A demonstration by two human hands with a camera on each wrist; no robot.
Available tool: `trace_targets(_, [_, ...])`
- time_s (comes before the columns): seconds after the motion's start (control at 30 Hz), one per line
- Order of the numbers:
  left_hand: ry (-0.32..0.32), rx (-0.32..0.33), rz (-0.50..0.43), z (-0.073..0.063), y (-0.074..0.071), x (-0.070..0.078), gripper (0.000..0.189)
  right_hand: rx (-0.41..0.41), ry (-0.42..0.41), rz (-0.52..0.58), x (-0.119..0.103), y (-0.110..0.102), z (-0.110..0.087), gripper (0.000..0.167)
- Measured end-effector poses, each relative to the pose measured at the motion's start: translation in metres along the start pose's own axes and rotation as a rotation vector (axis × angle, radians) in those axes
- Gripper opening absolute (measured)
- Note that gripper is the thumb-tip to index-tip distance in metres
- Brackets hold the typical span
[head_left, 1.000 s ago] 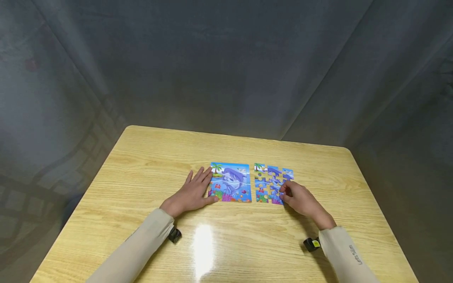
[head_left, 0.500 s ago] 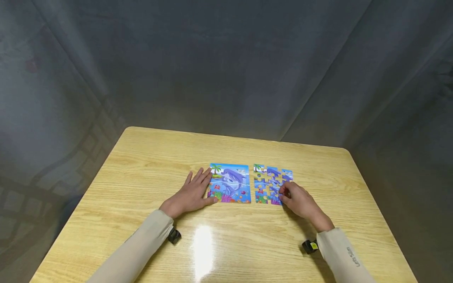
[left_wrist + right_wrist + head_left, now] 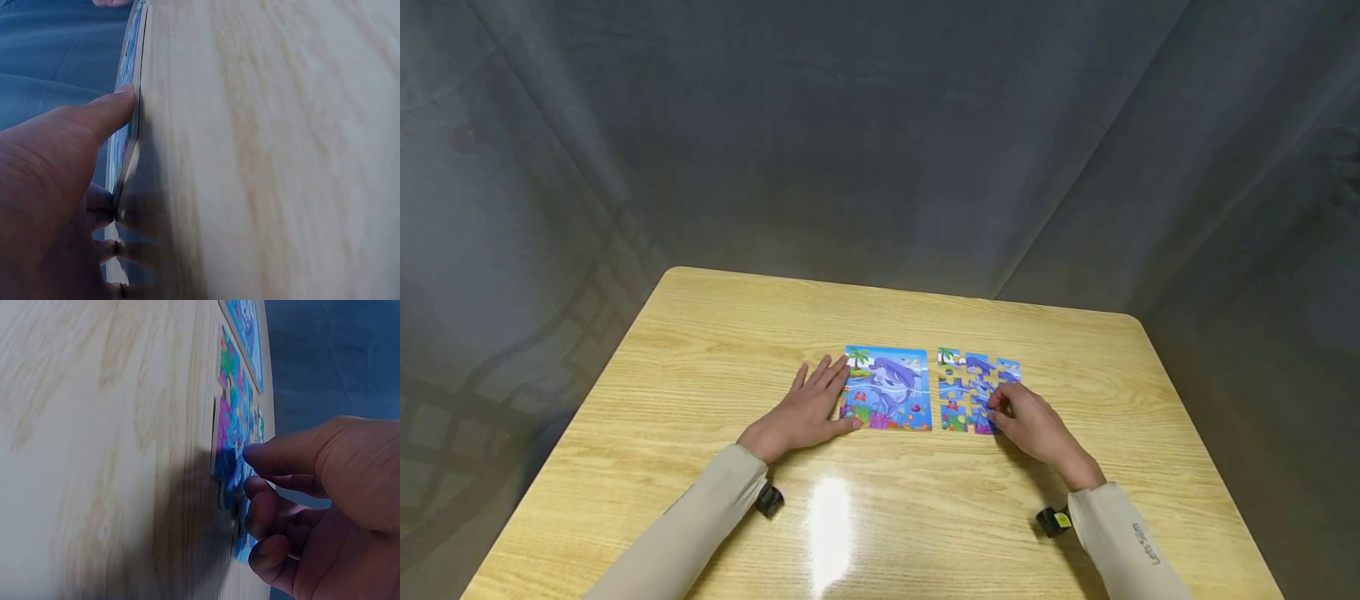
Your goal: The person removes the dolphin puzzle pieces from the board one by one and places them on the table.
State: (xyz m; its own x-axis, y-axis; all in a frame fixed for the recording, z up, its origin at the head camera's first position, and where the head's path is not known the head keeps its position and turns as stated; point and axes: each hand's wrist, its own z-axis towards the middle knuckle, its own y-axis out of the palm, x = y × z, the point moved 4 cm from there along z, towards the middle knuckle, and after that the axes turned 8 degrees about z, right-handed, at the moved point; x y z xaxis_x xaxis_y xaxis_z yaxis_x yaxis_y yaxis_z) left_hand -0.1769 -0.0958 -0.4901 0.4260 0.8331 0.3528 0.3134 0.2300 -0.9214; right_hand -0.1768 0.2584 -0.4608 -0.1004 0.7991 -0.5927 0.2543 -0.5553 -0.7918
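My left hand (image 3: 801, 418) lies with its fingers spread along the left edge of a square dolphin picture board (image 3: 891, 387). In the left wrist view its thumb (image 3: 115, 109) rests on the board's near edge. To the board's right, jigsaw puzzle pieces (image 3: 953, 389) with a matching dolphin scene lie in columns, partly joined. My right hand (image 3: 1036, 422) reaches over their lower right part, thumb and index finger curled close together at a blue puzzle piece (image 3: 227, 464). The other fingers are bent inward. The fingertips hide part of the right-hand column.
The puzzle and board sit on a light wood-grain table (image 3: 737, 333) with rounded far corners. A grey curtain (image 3: 880, 142) hangs behind it and along both sides. Black cameras (image 3: 1052, 522) are strapped at both wrists.
My right hand has shifted slightly to the left over the puzzle pieces. The left hand stays in place on the board's edge.
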Motion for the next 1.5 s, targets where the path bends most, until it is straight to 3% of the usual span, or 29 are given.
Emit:
trace_targets(0.77, [0.000, 0.003, -0.009, -0.001, 0.000, 0.001, 0.097, -0.100, -0.171, 0.064, -0.066, 0.043, 0.025, 0.005])
trace_targets(1.1, [0.002, 0.006, -0.007, -0.001, 0.000, 0.001, 0.097, -0.216, -0.140, 0.011, -0.086, 0.055, 0.033, 0.025])
trace_targets(1.5, [-0.001, 0.006, -0.017, -0.001, 0.000, 0.001, 0.096, -0.281, -0.083, 0.033, -0.090, 0.055, 0.039, 0.019])
